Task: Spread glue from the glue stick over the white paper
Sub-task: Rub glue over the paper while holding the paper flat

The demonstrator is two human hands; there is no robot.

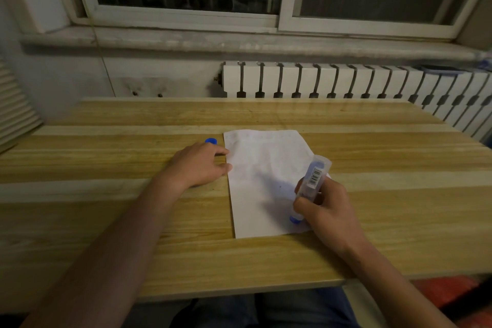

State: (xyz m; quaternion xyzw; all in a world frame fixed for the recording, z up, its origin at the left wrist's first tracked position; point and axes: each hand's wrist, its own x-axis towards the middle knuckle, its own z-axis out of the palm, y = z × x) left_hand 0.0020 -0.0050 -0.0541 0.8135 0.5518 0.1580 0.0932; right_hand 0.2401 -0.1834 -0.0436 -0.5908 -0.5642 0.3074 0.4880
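A white paper (262, 176) lies flat on the wooden table (133, 157), right of centre. My right hand (326, 208) grips a clear glue stick (312, 181) with a barcode label, tilted, its blue lower end (295, 219) touching the paper near the sheet's near right corner. My left hand (198, 164) rests flat on the table, fingers spread, with fingertips pressing the paper's left edge. A blue cap (210, 141) sits on the table just behind my left hand.
A white radiator (346, 82) runs along the wall behind the table, under a windowsill. A slatted object (16, 112) stands at the far left. The table's near edge is close to my lap.
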